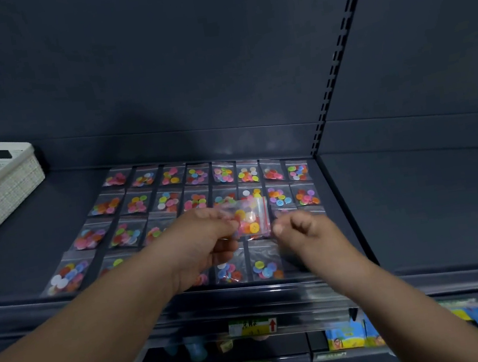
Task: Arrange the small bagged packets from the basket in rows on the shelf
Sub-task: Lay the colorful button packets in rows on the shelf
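both bare forearms reach in from the near edge, angled toward the middle of the shelf [51, 207]. the left hand [206, 240] is raised just above the rows, its fingers [229, 228] pinched on the left edge of a clear packet [252, 220] of coloured buttons, which it holds up off the surface, blurred. the right hand [306, 228] sits just beside the packet's right edge, fingers curled loosely inward; whether it touches the bag i cannot tell.

the shelf is a dark blue-grey metal deck with a matching back panel [184, 65] rising behind it and a slotted upright [334, 57] running up at the right, where the next bay begins. laid flat on the deck are the rows of packets [201, 183], four deep from far to near, each bag showing bright mixed buttons; the nearest row is partly hidden under the arms. at the far left stands a white woven basket [2, 189], partly out of view.

below the front lip, a yellow and green price label [252, 327] with a red arrow hangs on the rail, and lower shelves show blue and yellow packages [349, 338] at the right.
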`<control>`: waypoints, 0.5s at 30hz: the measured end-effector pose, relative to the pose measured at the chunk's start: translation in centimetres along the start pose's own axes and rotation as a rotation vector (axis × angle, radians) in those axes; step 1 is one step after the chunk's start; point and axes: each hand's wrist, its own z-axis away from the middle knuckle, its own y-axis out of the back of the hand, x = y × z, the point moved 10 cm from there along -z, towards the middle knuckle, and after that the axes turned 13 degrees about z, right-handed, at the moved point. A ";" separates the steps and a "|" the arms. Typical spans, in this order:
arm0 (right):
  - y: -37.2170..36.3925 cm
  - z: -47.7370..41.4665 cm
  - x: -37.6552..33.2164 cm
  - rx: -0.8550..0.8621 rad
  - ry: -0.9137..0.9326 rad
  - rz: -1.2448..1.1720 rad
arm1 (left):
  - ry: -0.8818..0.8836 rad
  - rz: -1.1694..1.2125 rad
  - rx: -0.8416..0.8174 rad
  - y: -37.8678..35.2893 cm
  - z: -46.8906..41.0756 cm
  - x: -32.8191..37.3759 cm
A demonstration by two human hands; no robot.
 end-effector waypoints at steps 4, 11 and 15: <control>-1.1 0.7 -0.4 -0.182 -0.195 -0.483 | -0.021 0.013 0.012 -1.3 -0.4 -0.3; 0.6 0.7 1.2 -0.120 -0.249 -0.544 | -0.025 -0.091 -0.060 -4.4 -0.3 -0.8; 3.9 -0.1 3.0 -0.046 -0.204 -0.195 | -0.222 -0.538 -0.046 -4.3 -0.4 -0.1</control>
